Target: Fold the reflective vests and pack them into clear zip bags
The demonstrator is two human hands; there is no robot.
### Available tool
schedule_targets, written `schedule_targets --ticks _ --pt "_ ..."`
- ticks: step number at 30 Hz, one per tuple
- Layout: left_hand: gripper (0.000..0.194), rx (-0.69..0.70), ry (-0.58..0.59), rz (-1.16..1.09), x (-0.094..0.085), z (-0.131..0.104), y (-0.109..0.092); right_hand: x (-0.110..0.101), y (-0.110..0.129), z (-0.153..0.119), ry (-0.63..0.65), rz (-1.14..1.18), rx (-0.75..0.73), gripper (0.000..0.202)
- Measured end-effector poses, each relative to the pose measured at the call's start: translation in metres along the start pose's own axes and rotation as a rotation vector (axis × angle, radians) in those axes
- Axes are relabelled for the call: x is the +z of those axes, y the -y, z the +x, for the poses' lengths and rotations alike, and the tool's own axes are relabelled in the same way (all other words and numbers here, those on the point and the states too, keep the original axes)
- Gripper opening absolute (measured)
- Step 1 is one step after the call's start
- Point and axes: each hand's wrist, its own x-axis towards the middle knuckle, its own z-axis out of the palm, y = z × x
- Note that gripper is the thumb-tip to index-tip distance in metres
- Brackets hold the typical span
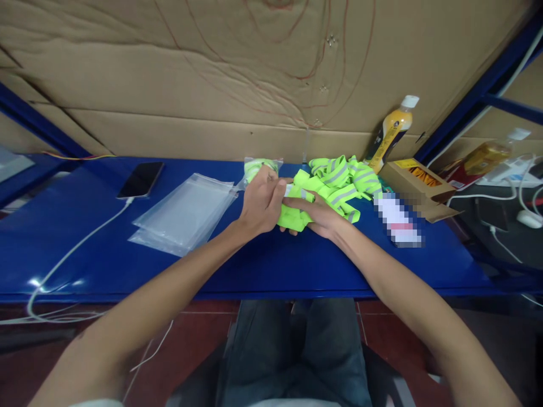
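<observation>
Near the middle of the blue table, my left hand point(263, 200) is closed at the left end of a folded neon-yellow strap point(293, 217) with grey reflective stripes. My right hand point(317, 213) grips the same strap from the right, its thumb on top and fingertips showing beneath. A small white patch shows between the hands. Behind and right of them lies a loose heap of similar straps point(345, 181). A clear bag with neon-yellow material point(253, 168) sits just behind my left hand, which partly hides it.
Clear plastic bags point(186, 212) lie left of my hands, with a phone point(141, 180) on a white cable beyond. At the right are a yellow drink bottle point(392, 133), an open cardboard box point(418, 181) and a blurred-out item point(399, 221). Cardboard point(190, 96) stands behind the table point(263, 271).
</observation>
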Motion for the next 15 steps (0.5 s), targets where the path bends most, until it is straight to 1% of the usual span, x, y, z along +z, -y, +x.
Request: schedule_targets --ticks 2,4,6,8,10,13,15 --pt "0.076 0.032 -0.002 0.003 0.0003 0.0024 0.0017 -0.0003 -0.0004 0.0018 -0.019 -0.005 -0.013 0.053" --pt "0.073 0.064 0.049 -0.051 0.0006 0.0038 0.0033 -0.0003 -0.0016 0.0026 -0.040 -0.002 -0.017 0.053" --pt "0.069 0.064 0.118 -0.126 0.0011 0.0034 0.0036 0.0000 -0.0025 0.0022 -0.049 0.008 -0.016 0.053" --pt "0.067 0.050 0.153 -0.161 0.0015 0.0018 0.0024 0.0002 -0.0028 0.0010 -0.046 0.025 -0.013 0.053" --pt "0.063 0.044 0.155 -0.178 0.0016 0.0003 0.0007 0.0001 -0.0030 0.0003 -0.039 0.045 -0.015 0.052" --pt "0.061 0.041 0.120 -0.228 0.0005 0.0004 -0.0004 -0.0004 -0.0044 0.0010 -0.053 0.057 -0.016 0.053" --pt "0.058 0.042 0.141 -0.249 -0.0012 0.0020 -0.0001 -0.0006 -0.0058 0.0021 -0.075 0.054 -0.014 0.054"
